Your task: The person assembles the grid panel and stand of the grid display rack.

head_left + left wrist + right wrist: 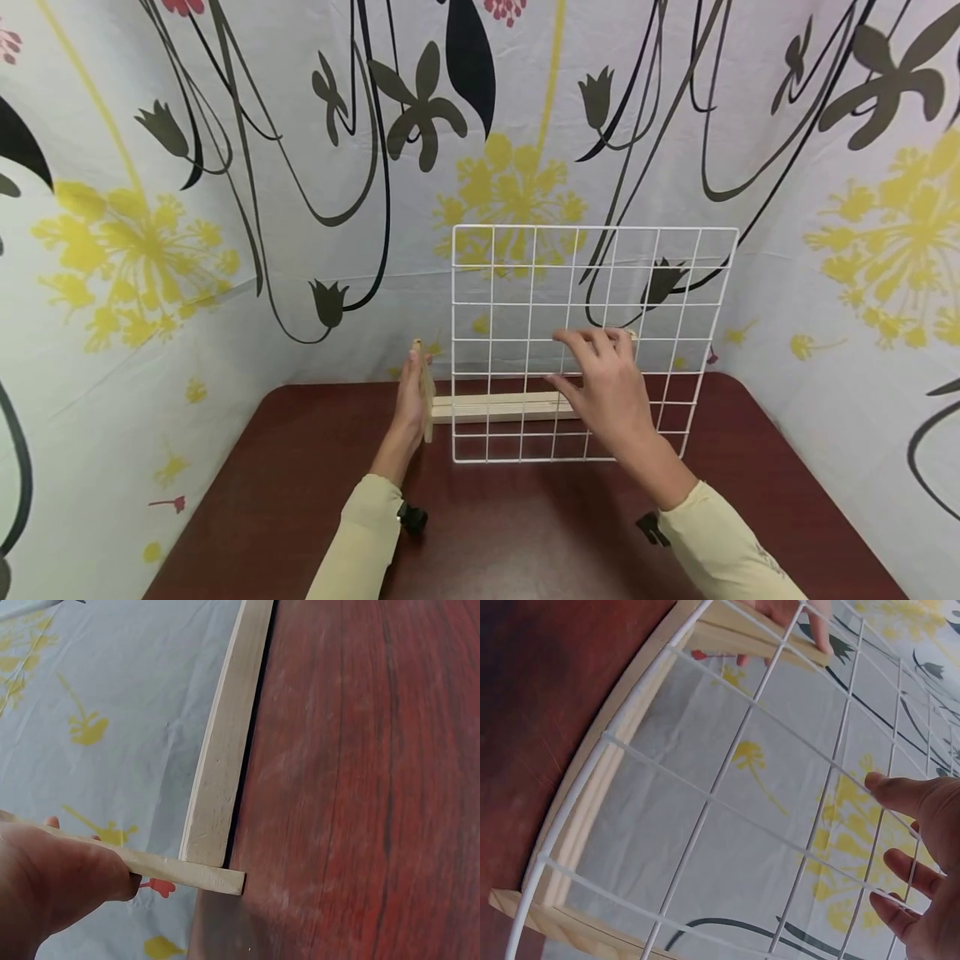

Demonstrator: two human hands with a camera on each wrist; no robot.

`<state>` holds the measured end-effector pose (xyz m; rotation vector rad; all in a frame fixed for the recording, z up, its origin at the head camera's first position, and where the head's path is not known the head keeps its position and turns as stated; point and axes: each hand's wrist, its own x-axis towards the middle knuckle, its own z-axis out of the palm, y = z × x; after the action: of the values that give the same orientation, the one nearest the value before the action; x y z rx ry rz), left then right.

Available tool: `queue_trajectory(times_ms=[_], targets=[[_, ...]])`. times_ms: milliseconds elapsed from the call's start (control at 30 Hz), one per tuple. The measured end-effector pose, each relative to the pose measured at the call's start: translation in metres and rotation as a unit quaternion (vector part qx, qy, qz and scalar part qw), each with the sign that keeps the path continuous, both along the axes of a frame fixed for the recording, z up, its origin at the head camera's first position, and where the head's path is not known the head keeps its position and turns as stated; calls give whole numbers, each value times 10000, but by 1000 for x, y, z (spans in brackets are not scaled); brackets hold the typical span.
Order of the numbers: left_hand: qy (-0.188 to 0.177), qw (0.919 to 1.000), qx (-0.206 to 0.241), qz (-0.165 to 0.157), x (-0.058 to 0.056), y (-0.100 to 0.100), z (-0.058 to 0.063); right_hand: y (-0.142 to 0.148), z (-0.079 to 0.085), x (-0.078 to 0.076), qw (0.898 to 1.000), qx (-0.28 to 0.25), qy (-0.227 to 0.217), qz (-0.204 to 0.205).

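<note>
My left hand (410, 397) grips an upright wooden slat (161, 865) at the left end of a wooden frame. Two pale wooden bars (510, 407) run sideways from that slat along the table's far side. A white wire grid (491, 340) stands upright before the bars, its lower part overlapping them in the head view. My right hand (609, 387) is at the grid's right half, fingers bent at the wires and thumb apart from them. In the right wrist view its fingers (900, 915) lie right at the grid's crossing wires. Another wooden slat (585, 934) forms the frame's other end.
The dark red table (510, 525) stretches out toward me. White cloth (517, 100) with flowers hangs behind it and on both sides. A small dark device (412, 518) sits at the left wrist, another (652, 528) at the right.
</note>
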<state>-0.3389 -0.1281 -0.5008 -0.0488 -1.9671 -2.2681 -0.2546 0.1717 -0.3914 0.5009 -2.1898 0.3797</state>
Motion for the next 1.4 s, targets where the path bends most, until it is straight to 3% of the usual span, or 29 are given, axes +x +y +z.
queue_trajectory(times_ms=[467,767,1067,1400], targets=[[-85,9999,45,125,-2,1,0,-6,32,-15,9965,179,799,151],[75,9997,83,195,-4,1,-2,-15,71,-28,9901,179,1373,223],[-5,9998,-91,174,-3,1,-3,-23,104,-36,9835,61,1763,395],[150,9998,10,140,-4,1,-4,-40,116,-52,9754,177,2112,600]])
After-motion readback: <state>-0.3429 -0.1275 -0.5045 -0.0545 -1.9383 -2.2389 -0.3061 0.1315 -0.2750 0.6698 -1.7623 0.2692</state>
